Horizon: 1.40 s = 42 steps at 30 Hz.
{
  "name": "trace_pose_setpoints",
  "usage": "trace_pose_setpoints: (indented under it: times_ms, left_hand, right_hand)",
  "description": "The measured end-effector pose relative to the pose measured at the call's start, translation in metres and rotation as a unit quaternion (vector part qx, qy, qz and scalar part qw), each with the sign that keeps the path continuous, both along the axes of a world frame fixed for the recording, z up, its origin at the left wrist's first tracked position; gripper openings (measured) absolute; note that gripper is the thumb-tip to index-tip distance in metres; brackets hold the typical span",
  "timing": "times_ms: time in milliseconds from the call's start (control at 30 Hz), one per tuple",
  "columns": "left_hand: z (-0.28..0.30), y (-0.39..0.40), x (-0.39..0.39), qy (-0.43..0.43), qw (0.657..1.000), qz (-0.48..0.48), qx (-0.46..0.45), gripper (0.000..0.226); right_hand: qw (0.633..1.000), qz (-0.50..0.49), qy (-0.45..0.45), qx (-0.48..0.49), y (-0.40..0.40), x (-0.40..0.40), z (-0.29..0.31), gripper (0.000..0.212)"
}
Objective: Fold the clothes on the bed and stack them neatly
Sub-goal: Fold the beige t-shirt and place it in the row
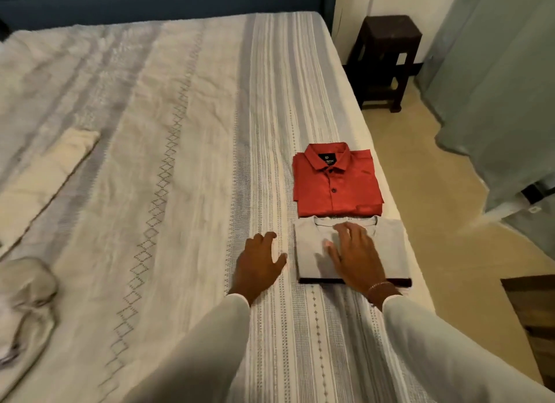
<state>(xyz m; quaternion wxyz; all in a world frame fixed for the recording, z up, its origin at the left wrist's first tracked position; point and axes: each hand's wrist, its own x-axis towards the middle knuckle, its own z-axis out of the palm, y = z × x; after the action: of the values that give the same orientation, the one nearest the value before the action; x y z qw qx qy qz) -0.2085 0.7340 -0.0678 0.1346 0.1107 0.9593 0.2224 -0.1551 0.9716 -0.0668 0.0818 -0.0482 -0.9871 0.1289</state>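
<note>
Where the bed [168,132] runs off toward the left edge of the view, a crumpled grey garment [25,285] lies in a loose heap on the striped and diamond-patterned cover, blurred enough that its kind cannot be told. Beyond it, farther up the bed, a cream cloth [42,180] lies stretched out flat, its far end reaching toward the middle of the cover. Moving right across bare cover, the left hand [258,264] rests over the bedspread just beside the folded pile, fingers spread and lightly bent, holding nothing; its white sleeve [210,339] comes up from the bottom of the frame. Next to it, touching the bed near the right edge, sits a folded pale grey T-shirt [312,258], neckline turned away from the person, with a dark strip of another folded garment [330,281] showing under its near edge. The right hand [354,255] lies flat on top of this T-shirt, fingers straight and fanned out, pressing on the cloth rather than pinching it; a thin bracelet [379,287] circles the wrist. Directly beyond the T-shirt, its near edge meeting the grey neckline, a folded red collared shirt [336,186] lies squared up, buttons facing upward. Past the bed's right edge, a dark wooden side table [387,60] stands on the floor by the wall, and a grey-green curtain [498,87] hangs farthest right.
</note>
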Motion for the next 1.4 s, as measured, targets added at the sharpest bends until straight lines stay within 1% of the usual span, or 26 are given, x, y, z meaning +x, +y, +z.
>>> trace_pose_setpoints:
  times_ms: [67,167,233,333,533,600,700,833,1000,1100,1200,1267,1333,1400]
  left_hand:
    - [0.026,-0.034,0.007,0.011,0.998,-0.023,-0.052,0.062]
    - [0.066,-0.096,0.017,0.021,0.994,-0.029,-0.106,0.068]
    - [0.088,-0.144,0.029,0.026,0.991,-0.021,-0.133,0.068]
    - [0.11,-0.214,0.046,0.031,0.988,0.003,-0.15,0.066]
    - [0.129,-0.364,0.09,0.017,0.982,0.038,-0.182,0.062]
    - [0.128,-0.417,0.103,0.001,0.981,0.066,-0.182,0.061]
    - [0.122,-0.481,0.119,-0.009,0.979,0.097,-0.182,0.058]
    - [0.106,-0.559,0.134,-0.03,0.971,0.12,-0.204,0.053]
    - [0.067,-0.625,0.133,-0.063,0.963,0.145,-0.22,0.054]
    - [0.039,-0.661,0.121,-0.072,0.957,0.166,-0.227,0.055]
    - [0.016,-0.683,0.104,-0.077,0.955,0.18,-0.221,0.055]
    - [-0.005,-0.692,0.094,-0.09,0.957,0.183,-0.206,0.056]
    - [-0.023,-0.695,0.083,-0.102,0.961,0.19,-0.174,0.056]
    - [-0.035,-0.696,0.074,-0.08,0.963,0.198,-0.162,0.047]
  right_hand:
    - [0.997,0.065,-0.04,-0.022,-0.041,-0.004,0.023,0.052]
    - [0.984,0.144,-0.094,-0.043,-0.105,-0.013,0.06,0.058]
    - [0.976,0.179,-0.117,-0.043,-0.154,-0.014,0.084,0.052]
    - [0.968,0.215,-0.125,-0.044,-0.222,-0.019,0.104,0.044]
    - [0.95,0.266,-0.151,-0.052,-0.371,-0.016,0.118,0.042]
    - [0.942,0.29,-0.16,-0.061,-0.426,-0.012,0.117,0.041]
    - [0.929,0.317,-0.182,-0.057,-0.494,-0.008,0.109,0.041]
    - [0.909,0.339,-0.229,-0.074,-0.579,-0.01,0.084,0.039]
    - [0.892,0.341,-0.285,-0.077,-0.643,-0.02,0.036,0.042]
    - [0.9,0.333,-0.266,-0.094,-0.673,-0.036,0.01,0.051]
    - [0.927,0.296,-0.218,-0.074,-0.695,-0.054,-0.009,0.064]
    - [0.935,0.261,-0.227,-0.08,-0.708,-0.065,-0.025,0.071]
    - [0.935,0.247,-0.24,-0.079,-0.716,-0.072,-0.037,0.07]
    - [0.939,0.242,-0.226,-0.092,-0.719,-0.076,-0.046,0.054]
